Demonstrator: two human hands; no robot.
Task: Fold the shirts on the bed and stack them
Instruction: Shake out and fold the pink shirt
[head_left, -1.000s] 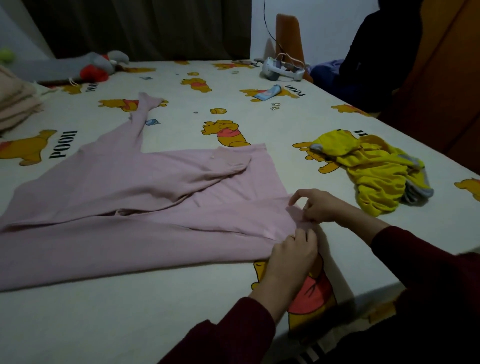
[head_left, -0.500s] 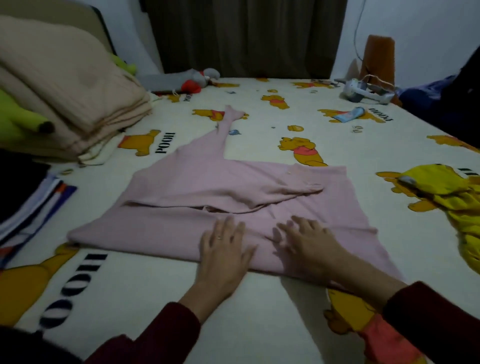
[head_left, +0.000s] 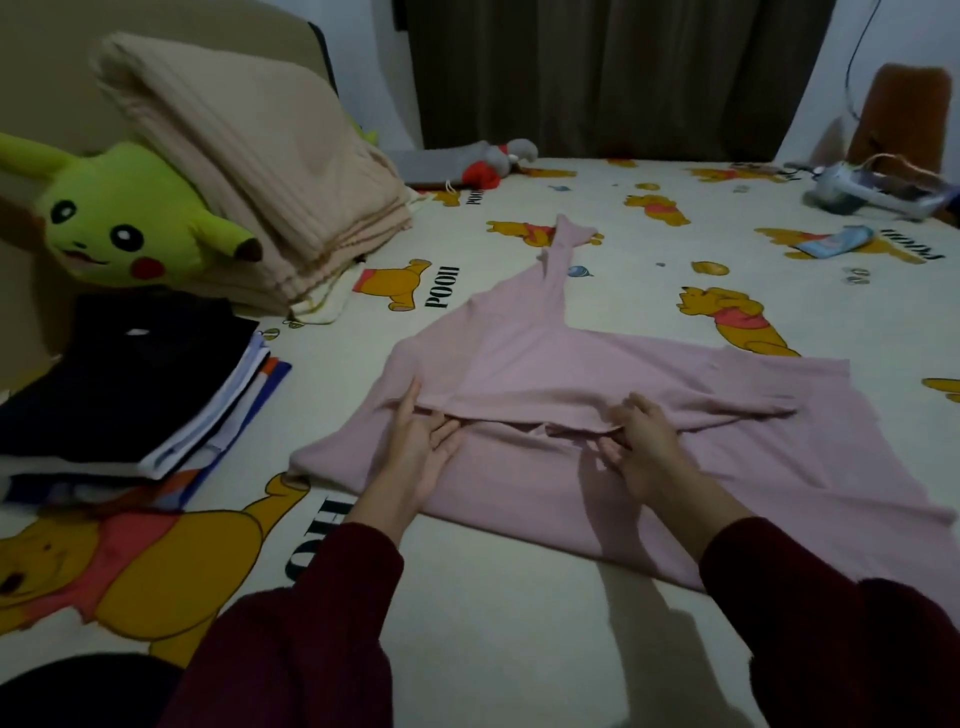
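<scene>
Both hands, left hand and right hand, are pinching the folded-over edge of the pink shirt lying mid-bed, half folded, while finished clothes are sitting in a stack nearby.

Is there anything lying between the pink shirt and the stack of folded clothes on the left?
Nothing visible: only bare bedsheet separates the pink shirt from the folded stack.
</scene>
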